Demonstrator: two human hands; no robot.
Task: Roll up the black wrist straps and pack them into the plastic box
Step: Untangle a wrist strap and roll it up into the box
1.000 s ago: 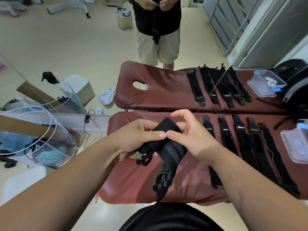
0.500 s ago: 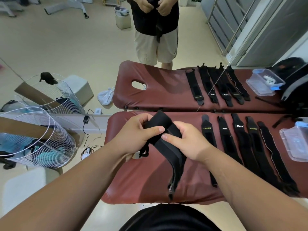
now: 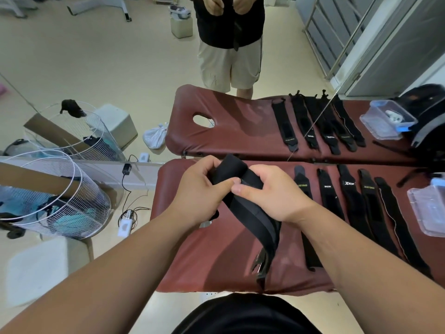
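Observation:
Both hands hold one black wrist strap (image 3: 250, 213) above the near maroon bench (image 3: 216, 256). My left hand (image 3: 202, 189) grips its rolled upper end, and my right hand (image 3: 272, 194) pinches the band just beside the roll. The loose tail hangs down to the right, ending near the bench's front edge. Several flat black straps (image 3: 356, 208) lie in a row to the right of my hands. A clear plastic box (image 3: 428, 210) sits at the right edge.
A second maroon bench (image 3: 240, 126) behind carries several more straps (image 3: 320, 124) and another clear box (image 3: 387, 121) beside a black bag (image 3: 428, 116). A person in a black top and beige shorts (image 3: 228, 66) stands beyond it. Wire baskets (image 3: 55, 198) stand at left.
The roll has grown at the strap's upper end as my hands turned it. The hanging tail has become shorter and swung to the right. My hands stayed above the same spot.

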